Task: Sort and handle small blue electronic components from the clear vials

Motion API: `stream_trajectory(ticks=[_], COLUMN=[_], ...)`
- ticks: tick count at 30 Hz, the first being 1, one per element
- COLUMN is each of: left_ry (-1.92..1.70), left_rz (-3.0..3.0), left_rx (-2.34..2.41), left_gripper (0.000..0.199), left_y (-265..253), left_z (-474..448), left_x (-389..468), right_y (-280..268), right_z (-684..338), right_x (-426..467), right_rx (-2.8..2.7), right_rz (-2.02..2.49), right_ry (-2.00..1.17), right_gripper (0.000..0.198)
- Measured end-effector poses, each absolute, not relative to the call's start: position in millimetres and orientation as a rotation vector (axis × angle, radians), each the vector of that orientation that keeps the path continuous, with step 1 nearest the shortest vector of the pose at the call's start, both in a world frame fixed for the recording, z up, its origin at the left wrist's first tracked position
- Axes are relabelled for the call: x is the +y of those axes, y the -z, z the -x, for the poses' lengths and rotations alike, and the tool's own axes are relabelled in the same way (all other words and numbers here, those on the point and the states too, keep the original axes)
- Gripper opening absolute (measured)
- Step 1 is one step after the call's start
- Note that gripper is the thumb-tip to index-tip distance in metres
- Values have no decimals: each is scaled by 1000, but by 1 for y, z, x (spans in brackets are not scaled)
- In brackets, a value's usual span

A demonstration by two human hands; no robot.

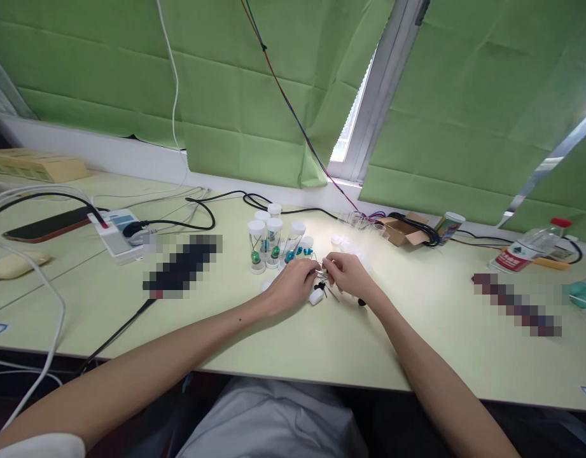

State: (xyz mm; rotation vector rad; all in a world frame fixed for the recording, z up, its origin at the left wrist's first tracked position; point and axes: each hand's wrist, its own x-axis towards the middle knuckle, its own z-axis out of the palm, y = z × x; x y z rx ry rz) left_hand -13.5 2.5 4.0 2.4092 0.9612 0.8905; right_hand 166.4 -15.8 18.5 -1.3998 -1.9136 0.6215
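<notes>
My left hand [293, 284] and my right hand [348, 273] meet over the middle of the table, fingertips curled close together. Both pinch at something small, mostly hidden by the fingers. Thin metal rods [331, 294] and small black pieces [320, 286] lie just below the fingertips. A white block-like piece [316, 296] rests beside them. To the left of my left hand stand several clear vials with white caps [256, 248], holding green or blue beads and thin wires. Loose blue beads [305, 251] lie behind that hand. White caps [340, 243] are grouped behind my right hand.
On the left are a white power strip [116, 236] with cables and a dark phone [49, 224]. Along the back sit clear cups [357, 220], an open cardboard box [403, 230] and a small can [449, 228]. A red-capped bottle [529, 247] lies tilted on the right.
</notes>
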Motion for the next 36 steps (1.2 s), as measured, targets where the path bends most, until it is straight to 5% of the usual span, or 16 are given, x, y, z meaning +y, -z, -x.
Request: stream_trajectory(ticks=[19, 36], left_ry=[-827, -870], left_rz=[-2418, -2402], left_rx=[981, 977], left_gripper=[26, 26], left_y=[1, 3], left_z=[14, 15], left_x=[4, 5], right_y=[-23, -19], right_z=[-173, -167], right_x=[-21, -20], right_rx=[-2152, -2190], right_rz=[1392, 1419], right_ry=[-931, -818], right_gripper=[5, 9])
